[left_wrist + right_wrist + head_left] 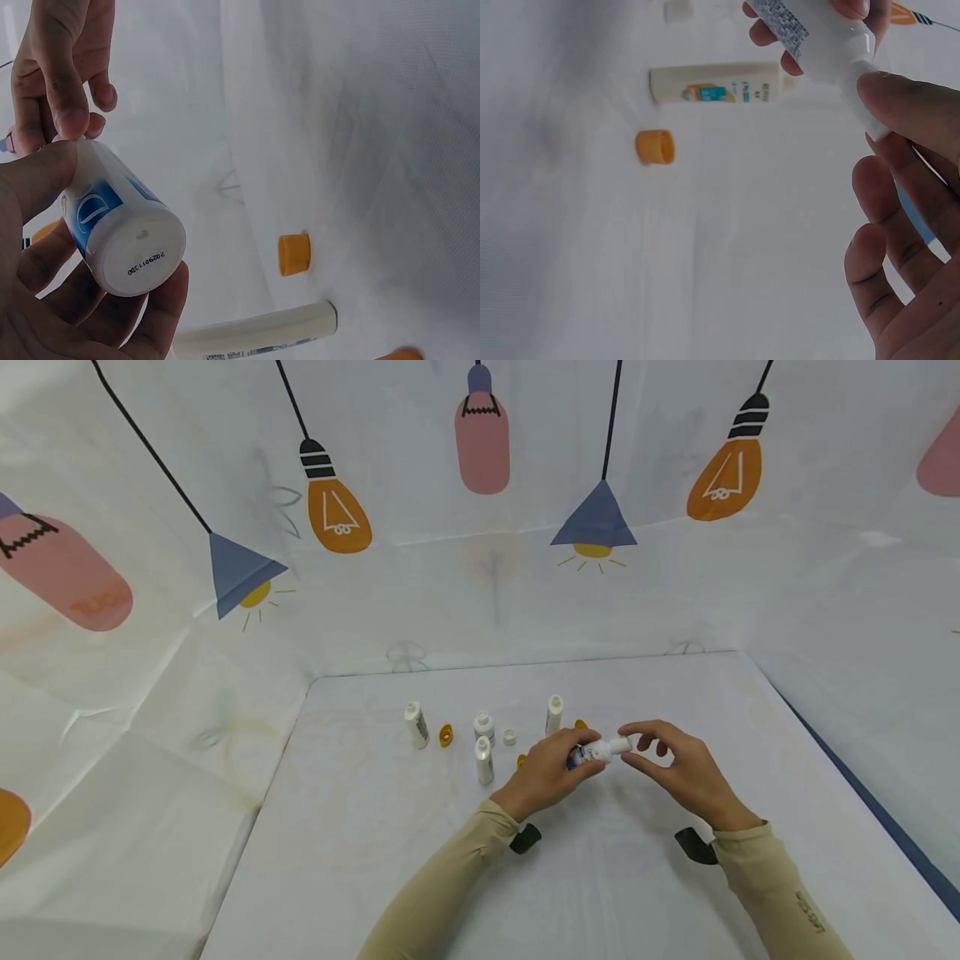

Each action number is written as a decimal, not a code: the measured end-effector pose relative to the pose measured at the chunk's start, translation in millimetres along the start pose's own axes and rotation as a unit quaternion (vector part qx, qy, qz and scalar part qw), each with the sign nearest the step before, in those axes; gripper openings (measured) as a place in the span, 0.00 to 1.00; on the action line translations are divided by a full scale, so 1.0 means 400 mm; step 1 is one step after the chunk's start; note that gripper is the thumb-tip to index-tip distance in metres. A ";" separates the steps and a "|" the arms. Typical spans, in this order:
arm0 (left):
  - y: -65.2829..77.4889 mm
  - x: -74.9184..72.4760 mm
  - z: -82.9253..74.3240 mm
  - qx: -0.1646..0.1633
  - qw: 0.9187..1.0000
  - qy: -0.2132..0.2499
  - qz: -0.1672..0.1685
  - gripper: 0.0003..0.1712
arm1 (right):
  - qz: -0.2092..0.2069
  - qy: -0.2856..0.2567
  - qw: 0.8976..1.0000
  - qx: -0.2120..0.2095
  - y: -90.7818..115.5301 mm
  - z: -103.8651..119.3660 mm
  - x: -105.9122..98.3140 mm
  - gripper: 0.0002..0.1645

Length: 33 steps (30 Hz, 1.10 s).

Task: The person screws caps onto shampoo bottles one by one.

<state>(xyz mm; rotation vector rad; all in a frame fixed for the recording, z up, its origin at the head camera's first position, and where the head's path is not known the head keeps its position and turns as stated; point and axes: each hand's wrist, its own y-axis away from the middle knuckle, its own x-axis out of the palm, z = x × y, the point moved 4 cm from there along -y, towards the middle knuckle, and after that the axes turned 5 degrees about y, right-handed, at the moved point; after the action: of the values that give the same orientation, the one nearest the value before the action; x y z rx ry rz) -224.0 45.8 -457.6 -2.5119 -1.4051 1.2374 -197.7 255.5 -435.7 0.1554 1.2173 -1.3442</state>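
Observation:
My left hand [546,772] holds a small white bottle [594,753] with a blue label, fingers wrapped round its body. The bottle lies tilted in the air, its flat base [141,253] with a printed number facing the left wrist camera. At the other end, my right hand [692,775] pinches the bottle's narrow white cap [864,101] between thumb and index finger. The other right fingers are bent and off the bottle. Close to the left hand on the table stands a slim cream bottle [554,713]; an orange cap [655,147] lies near it.
Farther left on the white table [337,860] stand a bottle [416,727], a squat white bottle [483,724] and a slim one [484,762]. Between them lie an orange cap [446,735] and a white cap [510,737]. A printed sheet [420,593] walls the table.

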 end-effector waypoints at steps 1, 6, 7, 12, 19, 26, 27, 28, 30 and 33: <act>0.000 0.001 0.000 0.000 1.000 0.002 0.001 0.25 | 0.000 0.001 1.000 0.000 0.000 0.000 0.001 0.32; 0.001 0.006 0.004 0.002 1.000 0.008 0.004 0.25 | -0.002 0.002 1.000 0.002 0.003 -0.001 0.004 0.31; 0.002 0.006 0.004 0.002 1.000 0.009 0.004 0.25 | -0.002 0.002 1.000 0.001 0.004 -0.001 0.004 0.31; 0.003 0.008 0.009 -0.003 1.000 0.008 0.006 0.25 | -0.002 -0.001 1.000 -0.006 0.004 0.000 0.005 0.31; 0.005 0.009 0.012 0.000 1.000 0.004 0.009 0.25 | 0.010 -0.002 1.000 -0.003 0.002 -0.005 0.007 0.30; 0.006 0.013 0.013 0.005 1.000 0.012 0.014 0.26 | 0.013 -0.010 0.999 0.039 0.007 -0.012 0.015 0.21; 0.006 0.012 0.011 0.006 1.000 0.013 0.014 0.26 | 0.013 -0.012 0.999 0.047 0.007 -0.013 0.017 0.19; 0.006 0.012 0.010 0.006 1.000 0.015 0.014 0.26 | 0.014 -0.013 0.998 0.053 0.007 -0.015 0.018 0.17; 0.007 0.012 0.007 0.010 1.000 0.017 0.015 0.26 | 0.015 -0.011 0.998 0.062 0.006 -0.017 0.021 0.12; 0.008 0.013 -0.001 0.024 0.999 0.017 0.017 0.26 | 0.021 -0.004 0.997 0.070 0.005 -0.021 0.027 0.07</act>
<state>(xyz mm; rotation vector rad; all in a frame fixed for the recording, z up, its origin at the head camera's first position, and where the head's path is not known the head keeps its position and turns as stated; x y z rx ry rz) -220.0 47.6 -461.8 -2.5233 -1.3141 1.2126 -203.4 255.0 -448.5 0.2735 1.1069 -1.3919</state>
